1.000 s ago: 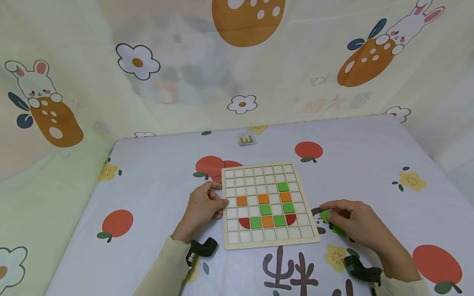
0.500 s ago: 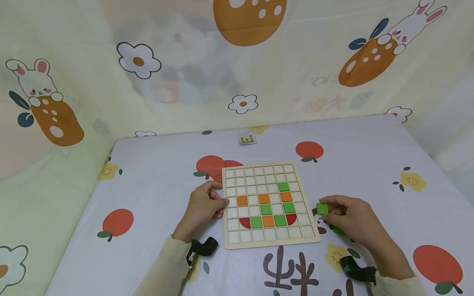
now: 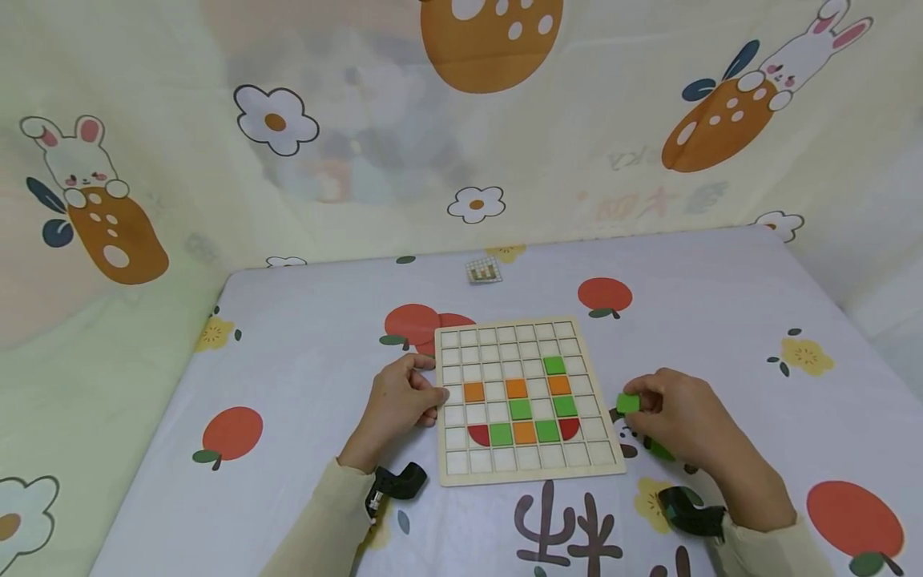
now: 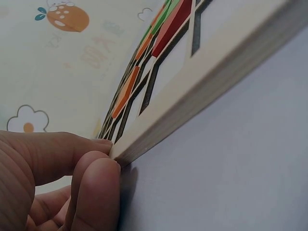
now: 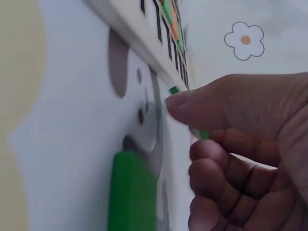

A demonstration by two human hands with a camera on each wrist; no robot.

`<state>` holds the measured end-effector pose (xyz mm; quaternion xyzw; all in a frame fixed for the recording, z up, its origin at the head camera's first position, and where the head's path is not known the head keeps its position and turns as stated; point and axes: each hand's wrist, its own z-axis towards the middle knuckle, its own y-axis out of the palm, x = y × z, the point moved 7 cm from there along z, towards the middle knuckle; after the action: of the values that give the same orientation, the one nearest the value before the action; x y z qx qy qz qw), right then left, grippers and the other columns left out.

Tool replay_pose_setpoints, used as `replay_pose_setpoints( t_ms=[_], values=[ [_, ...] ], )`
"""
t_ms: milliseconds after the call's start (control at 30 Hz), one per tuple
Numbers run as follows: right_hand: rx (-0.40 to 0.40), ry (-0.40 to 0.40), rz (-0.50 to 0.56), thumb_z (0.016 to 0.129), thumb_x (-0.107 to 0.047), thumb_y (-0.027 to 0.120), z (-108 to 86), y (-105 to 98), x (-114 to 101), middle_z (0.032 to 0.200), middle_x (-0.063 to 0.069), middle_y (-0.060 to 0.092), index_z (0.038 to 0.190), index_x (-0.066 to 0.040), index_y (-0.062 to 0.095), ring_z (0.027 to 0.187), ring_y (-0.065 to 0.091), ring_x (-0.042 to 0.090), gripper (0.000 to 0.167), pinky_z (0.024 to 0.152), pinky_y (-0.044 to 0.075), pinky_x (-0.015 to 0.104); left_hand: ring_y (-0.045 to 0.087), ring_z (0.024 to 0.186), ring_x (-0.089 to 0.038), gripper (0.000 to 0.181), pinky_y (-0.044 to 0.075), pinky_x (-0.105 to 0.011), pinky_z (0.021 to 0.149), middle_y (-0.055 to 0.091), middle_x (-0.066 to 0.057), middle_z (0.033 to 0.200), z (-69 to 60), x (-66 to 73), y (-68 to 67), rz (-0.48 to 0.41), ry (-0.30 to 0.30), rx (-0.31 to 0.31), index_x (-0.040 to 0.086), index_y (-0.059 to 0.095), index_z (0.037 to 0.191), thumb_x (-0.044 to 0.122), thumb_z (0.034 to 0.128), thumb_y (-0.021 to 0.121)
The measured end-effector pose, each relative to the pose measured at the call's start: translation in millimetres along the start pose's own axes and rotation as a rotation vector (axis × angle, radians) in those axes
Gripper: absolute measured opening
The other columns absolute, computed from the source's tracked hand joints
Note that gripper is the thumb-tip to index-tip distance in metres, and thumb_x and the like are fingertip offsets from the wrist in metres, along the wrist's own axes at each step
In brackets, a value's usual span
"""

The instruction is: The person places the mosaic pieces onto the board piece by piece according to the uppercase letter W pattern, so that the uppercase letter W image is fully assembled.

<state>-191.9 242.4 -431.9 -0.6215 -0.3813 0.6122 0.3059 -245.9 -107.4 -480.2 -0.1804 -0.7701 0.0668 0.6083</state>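
Note:
A pale wooden grid board [image 3: 528,475] lies flat on the cloth, with green and orange squares and two red rounded pieces in some of its cells. My left hand [image 3: 397,397] holds the board's left edge between thumb and fingers; the left wrist view shows the fingertips on the frame [image 4: 178,101]. To the right of the board, my right hand [image 3: 688,417] pinches a green square tile [image 3: 627,402] between thumb and fingers, just above the cloth. Below that hand another green piece [image 3: 658,450] lies on the cloth, partly covered; it looms large in the right wrist view.
A small card [image 3: 483,271] with a printed grid pattern lies behind the board. The table is covered by a white cloth [image 3: 324,320] printed with fruit and flowers. Patterned fabric [image 3: 389,216] hangs behind and at the sides.
My right hand has lifted the green square tile from beside the other green piece and risen slightly, now showing the tile's face. My left hand has stayed at the board's edge.

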Motion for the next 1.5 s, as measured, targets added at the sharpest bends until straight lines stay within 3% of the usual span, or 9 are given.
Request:
replay_pose_setpoints(
  t_ms=[300, 767, 1133, 1500],
  values=[
    [0.031, -0.059, 0.093, 0.082, -0.007, 0.083, 12.4, 3, -31, 0.081, 0.001, 0.058, 0.105, 0.000, 0.075, 0.077, 0.053, 0.019, 0.025, 0.060, 0.043, 0.025, 0.063, 0.051, -0.013, 0.044, 0.057, -0.025, 0.051, 0.064, -0.009, 0.079, -0.3, 1.2, -0.9, 0.005, 0.002, 0.003, 0.001, 0.061, 0.129, 0.004, 0.0894, 0.080],
    [-0.086, -0.151, 0.141, 0.084, -0.008, 0.083, 50.7, 35, -84, 0.077, 0.001, 0.057, 0.103, -0.004, 0.075, 0.076, 0.052, 0.017, 0.021, 0.065, 0.046, 0.029, 0.063, 0.050, -0.013, 0.042, 0.057, -0.025, 0.051, 0.064, -0.009, 0.078, 0.0, 0.4, -1.5, 0.013, -0.003, 0.006, 0.001, 0.062, 0.127, 0.004, 0.0890, 0.080],
    [-0.160, -0.132, 0.158, 0.085, -0.008, 0.080, 71.9, 58, -112, 0.077, 0.002, 0.056, 0.101, -0.008, 0.074, 0.079, 0.053, 0.019, 0.018, 0.066, 0.044, 0.031, 0.063, 0.050, -0.014, 0.043, 0.057, -0.025, 0.051, 0.064, -0.009, 0.078, 0.2, 0.1, -0.9, 0.005, 0.004, 0.000, 0.001, 0.061, 0.127, 0.004, 0.0892, 0.080],
    [-0.201, -0.200, 0.144, 0.083, -0.003, 0.076, 88.5, 75, -131, 0.071, 0.000, 0.053, 0.100, -0.007, 0.075, 0.071, 0.051, 0.016, 0.017, 0.064, 0.043, 0.028, 0.064, 0.052, -0.014, 0.044, 0.059, -0.026, 0.052, 0.064, -0.010, 0.080, 2.5, -2.5, -0.5, 0.004, -0.004, -0.005, 0.001, 0.061, 0.128, 0.007, 0.0894, 0.081]
  ],
)
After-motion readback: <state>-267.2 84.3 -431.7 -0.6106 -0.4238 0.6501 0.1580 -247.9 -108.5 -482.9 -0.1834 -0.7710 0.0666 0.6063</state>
